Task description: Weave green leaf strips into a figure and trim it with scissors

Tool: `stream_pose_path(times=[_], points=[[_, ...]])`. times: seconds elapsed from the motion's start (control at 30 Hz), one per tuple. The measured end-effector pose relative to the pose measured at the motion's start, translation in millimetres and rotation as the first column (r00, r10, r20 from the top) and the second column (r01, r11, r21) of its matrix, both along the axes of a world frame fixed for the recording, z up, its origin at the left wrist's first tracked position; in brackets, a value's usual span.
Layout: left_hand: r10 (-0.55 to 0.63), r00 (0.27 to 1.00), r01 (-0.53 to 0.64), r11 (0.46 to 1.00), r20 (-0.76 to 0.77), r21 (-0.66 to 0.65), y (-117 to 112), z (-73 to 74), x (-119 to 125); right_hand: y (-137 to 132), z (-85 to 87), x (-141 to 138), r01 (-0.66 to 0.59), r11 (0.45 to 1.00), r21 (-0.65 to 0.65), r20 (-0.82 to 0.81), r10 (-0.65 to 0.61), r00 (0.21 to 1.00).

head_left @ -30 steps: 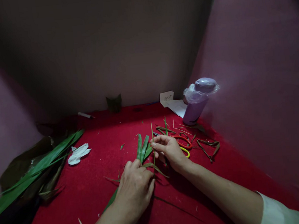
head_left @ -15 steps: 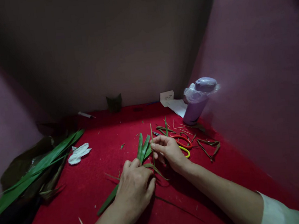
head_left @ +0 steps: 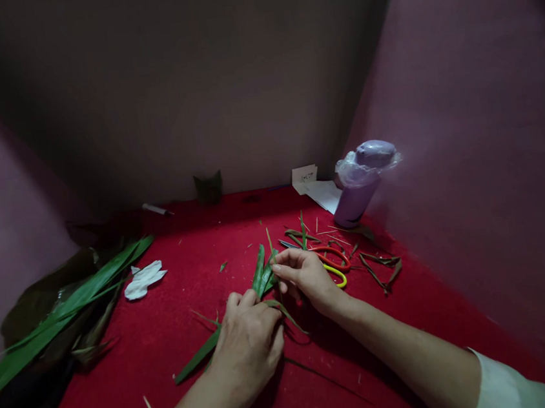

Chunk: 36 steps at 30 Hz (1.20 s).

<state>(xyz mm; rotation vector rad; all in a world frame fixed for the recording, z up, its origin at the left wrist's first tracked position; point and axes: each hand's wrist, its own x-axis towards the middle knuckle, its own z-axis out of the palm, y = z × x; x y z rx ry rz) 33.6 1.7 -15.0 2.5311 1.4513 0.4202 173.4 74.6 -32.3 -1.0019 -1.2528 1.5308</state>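
My left hand (head_left: pixel 250 336) is closed over a bundle of green leaf strips (head_left: pixel 262 276), pressing it low above the red cloth. Strip ends stick out beyond the knuckles, and a longer strip (head_left: pixel 198 358) comes out on the wrist side. My right hand (head_left: pixel 304 278) pinches a thin, stiff leaf strip (head_left: pixel 271 243) between thumb and fingers, its tip pointing up and away. A curled, drier strip (head_left: pixel 288 312) hangs between the two hands. Scissors with red and yellow handles (head_left: pixel 335 265) lie just past my right hand. The left fingertips are partly hidden.
Long green leaves (head_left: pixel 78 302) lie over dark items at left, beside a crumpled white tissue (head_left: pixel 144 279). A purple tumbler (head_left: pixel 357 198) with plastic wrap and white papers (head_left: pixel 323 193) stand back right. Toothpicks and folded brown strips (head_left: pixel 381 267) are scattered right. A pen-like object (head_left: pixel 155 209) lies back left.
The thin strip in my right hand has tilted and shifted slightly left. The leaf bundle under my left hand has turned a little, its strips now closer together.
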Motion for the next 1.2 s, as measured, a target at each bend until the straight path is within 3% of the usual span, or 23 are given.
stream_pose_path(times=[1.2], points=[[-0.024, 0.999, 0.025, 0.999, -0.030, 0.040, -0.1, -3.4, -0.4, -4.7, 4.4, -4.1, -0.091, 0.995, -0.041, 0.029, 0.092, 0.995]])
